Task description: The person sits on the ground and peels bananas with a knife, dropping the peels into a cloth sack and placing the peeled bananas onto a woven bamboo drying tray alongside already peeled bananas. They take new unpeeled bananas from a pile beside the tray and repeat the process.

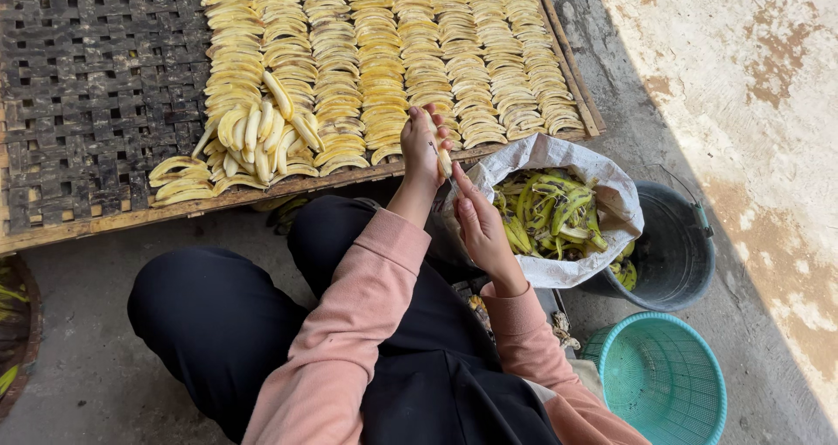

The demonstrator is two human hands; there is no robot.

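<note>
**Slicing a banana over the drying rack**

We are sitting on the concrete floor (105,384) with our knees drawn up, wearing dark trousers and pink sleeves. Our left hand (421,152) is closing its grip around a peeled banana (443,158), holding it upright just off the near edge of the rack (96,87). Our right hand (478,222) is coming up from below and touching the banana's lower end; its grip is curling shut, and it seems to be holding a thin blade, though we cannot tell for sure because the fingers are hiding it.

The rack is a woven bamboo mat in a wooden frame. Rows of slices (384,52) are covering its right half, lying overlapped in neat columns. A loose pile of peeled bananas (262,135) is lying on the slices near the front edge, left of our hands, with a few more slices (179,183) trailing off beside it.

To our right, a white sack (602,183) is standing open, holding green and yellow peels (550,213). A dark bucket (672,253) is sitting just behind the sack, and a teal basket (659,379) is standing near our right elbow.
</note>
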